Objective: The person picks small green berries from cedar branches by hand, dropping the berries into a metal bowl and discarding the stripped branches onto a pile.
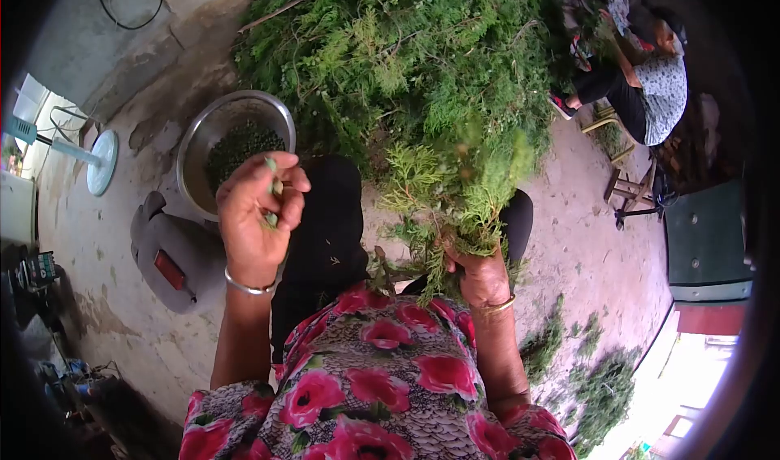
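Observation:
My left hand [253, 216] is raised with its fingers curled around a few small green cones [272, 218]. Just beyond it stands a metal bowl [188, 168], with many more small green cones [244, 147] lying in it. My right hand [481, 280] grips a leafy evergreen branch [455, 196] by its lower end, over my lap. Flat, scale-like sprays fan out forward from this branch, and part of it is blurred. Some of the fingers on the right are hidden by the foliage.
A large heap of cut evergreen branches [406, 54] rises ahead. A grey stool-like object with a red phone-like item [170, 270] is at left, near a fan stand [101, 164]. Another person [658, 86] sits at far right, handling greenery. Loose sprigs [605, 387] lie at lower right.

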`<state>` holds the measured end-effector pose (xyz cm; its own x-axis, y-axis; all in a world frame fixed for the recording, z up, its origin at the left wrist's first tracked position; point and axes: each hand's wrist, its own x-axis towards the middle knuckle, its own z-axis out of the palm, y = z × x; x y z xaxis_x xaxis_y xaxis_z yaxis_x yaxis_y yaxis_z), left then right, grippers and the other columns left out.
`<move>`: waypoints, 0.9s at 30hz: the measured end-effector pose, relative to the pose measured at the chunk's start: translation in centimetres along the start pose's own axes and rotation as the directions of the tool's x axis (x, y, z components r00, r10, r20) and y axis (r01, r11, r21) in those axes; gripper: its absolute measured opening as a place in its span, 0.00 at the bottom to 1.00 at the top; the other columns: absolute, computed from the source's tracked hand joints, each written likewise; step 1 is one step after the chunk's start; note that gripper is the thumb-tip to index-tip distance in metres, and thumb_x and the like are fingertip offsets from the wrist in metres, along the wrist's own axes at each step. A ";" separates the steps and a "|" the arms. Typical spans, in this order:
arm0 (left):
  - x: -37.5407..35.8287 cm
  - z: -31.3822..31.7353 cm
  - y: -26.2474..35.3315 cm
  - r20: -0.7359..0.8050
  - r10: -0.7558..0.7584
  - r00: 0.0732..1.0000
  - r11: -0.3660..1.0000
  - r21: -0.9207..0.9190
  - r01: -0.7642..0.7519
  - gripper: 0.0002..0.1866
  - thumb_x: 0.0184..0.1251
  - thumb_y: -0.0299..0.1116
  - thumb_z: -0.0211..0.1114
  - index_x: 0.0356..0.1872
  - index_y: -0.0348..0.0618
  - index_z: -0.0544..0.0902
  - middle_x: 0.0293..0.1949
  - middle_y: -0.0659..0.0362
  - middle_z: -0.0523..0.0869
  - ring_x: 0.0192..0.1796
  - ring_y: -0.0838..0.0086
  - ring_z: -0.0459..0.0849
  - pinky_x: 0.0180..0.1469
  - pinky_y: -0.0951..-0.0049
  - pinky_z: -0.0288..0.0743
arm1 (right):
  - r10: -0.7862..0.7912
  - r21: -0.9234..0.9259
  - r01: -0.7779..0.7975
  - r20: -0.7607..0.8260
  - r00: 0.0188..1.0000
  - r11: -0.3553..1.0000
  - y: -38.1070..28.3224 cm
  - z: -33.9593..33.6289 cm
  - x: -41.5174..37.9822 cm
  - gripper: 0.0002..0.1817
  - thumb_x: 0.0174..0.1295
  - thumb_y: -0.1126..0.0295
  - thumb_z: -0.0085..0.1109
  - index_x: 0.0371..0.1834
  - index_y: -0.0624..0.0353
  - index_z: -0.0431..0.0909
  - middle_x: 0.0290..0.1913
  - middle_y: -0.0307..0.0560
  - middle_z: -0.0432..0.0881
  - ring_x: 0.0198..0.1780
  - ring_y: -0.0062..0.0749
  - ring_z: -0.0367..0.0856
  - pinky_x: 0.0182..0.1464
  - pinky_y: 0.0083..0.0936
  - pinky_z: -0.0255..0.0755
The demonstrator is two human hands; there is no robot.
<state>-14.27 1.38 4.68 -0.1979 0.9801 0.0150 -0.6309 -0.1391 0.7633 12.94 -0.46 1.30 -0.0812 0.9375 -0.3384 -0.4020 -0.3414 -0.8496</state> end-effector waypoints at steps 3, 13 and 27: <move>-1.1 1.6 -0.8 0.159 -0.012 0.987 0.986 0.164 -0.014 0.22 0.61 0.38 0.56 0.50 0.28 0.74 0.36 0.44 0.81 0.18 0.79 0.70 0.15 0.86 0.58 | 0.014 -0.019 -0.014 0.019 1.000 1.000 0.2 0.5 0.3 0.09 0.53 0.82 0.62 0.38 0.64 0.76 0.29 0.40 0.78 0.24 0.21 0.72 0.25 0.18 0.65; -2.8 7.0 -5.7 0.243 0.227 0.943 0.619 0.711 -0.332 0.17 0.60 0.18 0.62 0.51 0.32 0.76 0.25 0.61 0.80 0.22 0.86 0.73 0.24 0.84 0.67 | 0.085 0.025 -0.086 0.051 0.995 0.996 0.4 1.1 1.1 0.13 0.51 0.83 0.63 0.40 0.63 0.76 0.31 0.43 0.81 0.24 0.26 0.77 0.24 0.19 0.69; -2.6 6.2 -6.4 0.143 0.036 0.989 0.729 0.673 -0.124 0.07 0.58 0.20 0.65 0.37 0.34 0.77 0.25 0.60 0.81 0.22 0.87 0.73 0.24 0.84 0.67 | -0.006 0.074 0.001 0.060 0.998 0.997 1.4 1.7 1.4 0.20 0.52 0.83 0.63 0.50 0.61 0.75 0.41 0.43 0.81 0.39 0.29 0.80 0.35 0.27 0.77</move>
<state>-5.08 0.55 3.73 -0.1111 0.9846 0.1348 0.0700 -0.1275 0.9894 10.74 0.45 0.31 -0.1338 0.9417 -0.3086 -0.4680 -0.3345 -0.8179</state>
